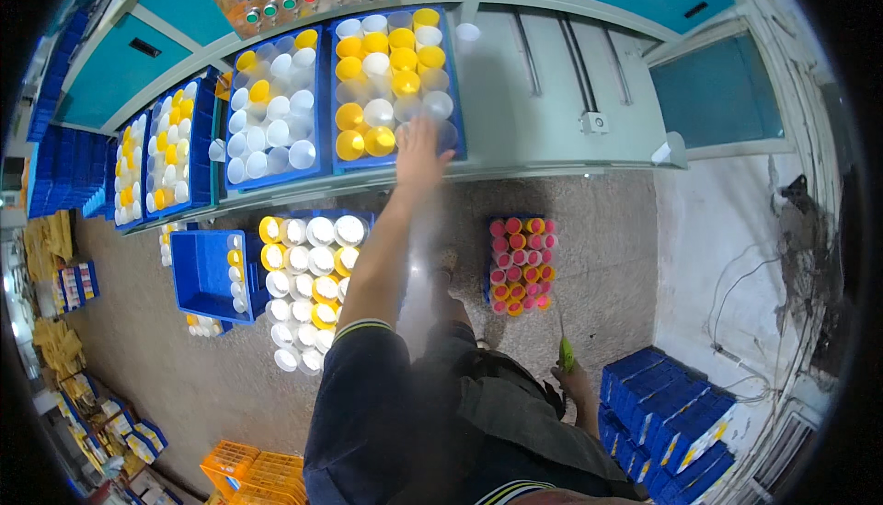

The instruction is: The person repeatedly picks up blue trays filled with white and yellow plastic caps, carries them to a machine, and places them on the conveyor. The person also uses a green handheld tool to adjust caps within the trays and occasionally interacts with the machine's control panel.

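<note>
1. Blue tray [359,164] of yellow, white and clear cups [379,141]: on the counter [520,151], left hand [419,157] over its near right corner.
2. Left fingers: blurred, loosely spread; cannot tell whether touching a cup.
3. Right hand [576,384]: fingers closed around a green-handled tool [566,352], low, well apart from the tray.
4. Step in hand, apparently: reaching in among the cups.
5. Likely called for next: settling fingertips lightly, without tipping neighbouring cups.
</note>
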The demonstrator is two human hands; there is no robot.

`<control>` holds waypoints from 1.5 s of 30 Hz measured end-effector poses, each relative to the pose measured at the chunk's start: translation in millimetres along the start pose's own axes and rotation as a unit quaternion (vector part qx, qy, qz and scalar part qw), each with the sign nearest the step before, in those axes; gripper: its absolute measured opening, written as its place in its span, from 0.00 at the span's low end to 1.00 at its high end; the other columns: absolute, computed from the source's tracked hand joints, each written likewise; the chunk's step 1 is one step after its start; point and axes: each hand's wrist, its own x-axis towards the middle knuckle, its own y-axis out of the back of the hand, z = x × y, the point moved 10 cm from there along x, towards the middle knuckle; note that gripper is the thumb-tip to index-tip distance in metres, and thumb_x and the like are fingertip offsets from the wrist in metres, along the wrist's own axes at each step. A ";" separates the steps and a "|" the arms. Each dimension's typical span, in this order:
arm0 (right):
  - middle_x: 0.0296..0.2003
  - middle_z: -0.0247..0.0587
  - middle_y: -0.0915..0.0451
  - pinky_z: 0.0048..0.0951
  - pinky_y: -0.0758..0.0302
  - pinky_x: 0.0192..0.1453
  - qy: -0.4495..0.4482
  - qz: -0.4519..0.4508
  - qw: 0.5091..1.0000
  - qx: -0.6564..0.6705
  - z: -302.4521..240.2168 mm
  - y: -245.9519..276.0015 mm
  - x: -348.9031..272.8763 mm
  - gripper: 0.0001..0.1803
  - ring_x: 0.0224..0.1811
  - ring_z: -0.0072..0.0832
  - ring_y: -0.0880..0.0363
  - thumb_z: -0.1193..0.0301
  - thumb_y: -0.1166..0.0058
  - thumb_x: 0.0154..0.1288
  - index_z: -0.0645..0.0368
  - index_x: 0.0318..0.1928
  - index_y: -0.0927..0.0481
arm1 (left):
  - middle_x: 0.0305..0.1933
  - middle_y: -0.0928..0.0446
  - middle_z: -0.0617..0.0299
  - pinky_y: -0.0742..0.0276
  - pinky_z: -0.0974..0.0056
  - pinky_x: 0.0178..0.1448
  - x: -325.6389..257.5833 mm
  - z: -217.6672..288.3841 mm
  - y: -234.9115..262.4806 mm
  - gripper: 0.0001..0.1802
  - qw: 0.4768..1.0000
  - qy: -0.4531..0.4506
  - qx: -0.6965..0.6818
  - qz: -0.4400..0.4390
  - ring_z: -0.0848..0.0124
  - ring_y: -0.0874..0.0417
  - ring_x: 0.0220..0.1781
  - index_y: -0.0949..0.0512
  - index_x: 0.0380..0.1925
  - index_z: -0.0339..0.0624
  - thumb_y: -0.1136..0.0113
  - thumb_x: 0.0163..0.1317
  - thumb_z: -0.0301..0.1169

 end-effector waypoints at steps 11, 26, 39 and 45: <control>0.24 0.48 0.20 0.38 0.24 0.25 -0.055 0.030 0.951 0.302 314.0 -88.6 9.6 0.21 0.20 0.36 0.22 0.53 0.42 0.67 0.61 0.42 0.22 | 0.52 0.23 0.38 0.26 0.49 0.57 -303.8 124.9 -58.5 0.20 0.969 -0.004 -0.071 -0.237 0.46 0.23 0.55 0.24 0.50 0.35 0.43 0.63 0.37; 0.40 0.63 0.18 0.53 0.24 0.50 -0.444 0.399 0.752 0.279 598.0 -267.5 -396.9 0.23 0.47 0.56 0.19 0.55 0.52 0.68 0.60 0.53 0.24 | 0.30 0.18 0.61 0.22 0.61 0.36 -594.5 139.9 -218.6 0.15 0.795 0.042 -0.290 -0.531 0.65 0.17 0.30 0.23 0.45 0.34 0.42 0.64 0.34; 0.43 0.49 0.17 0.40 0.21 0.39 -0.524 0.528 0.639 0.197 912.8 -243.9 -705.8 0.18 0.36 0.37 0.18 0.57 0.51 0.70 0.58 0.47 0.22 | 0.32 0.17 0.56 0.20 0.56 0.36 -993.1 23.5 -173.0 0.14 0.817 0.099 -0.276 -0.497 0.65 0.16 0.34 0.18 0.41 0.39 0.43 0.63 0.37; 0.40 0.43 0.18 0.41 0.21 0.38 -0.463 0.563 0.658 0.186 984.3 -197.1 -661.0 0.16 0.36 0.35 0.19 0.60 0.51 0.70 0.57 0.50 0.24 | 0.40 0.15 0.50 0.21 0.54 0.50 -1139.5 26.4 -154.8 0.25 0.848 -0.036 0.015 -0.529 0.55 0.15 0.45 0.14 0.35 0.41 0.48 0.63 0.50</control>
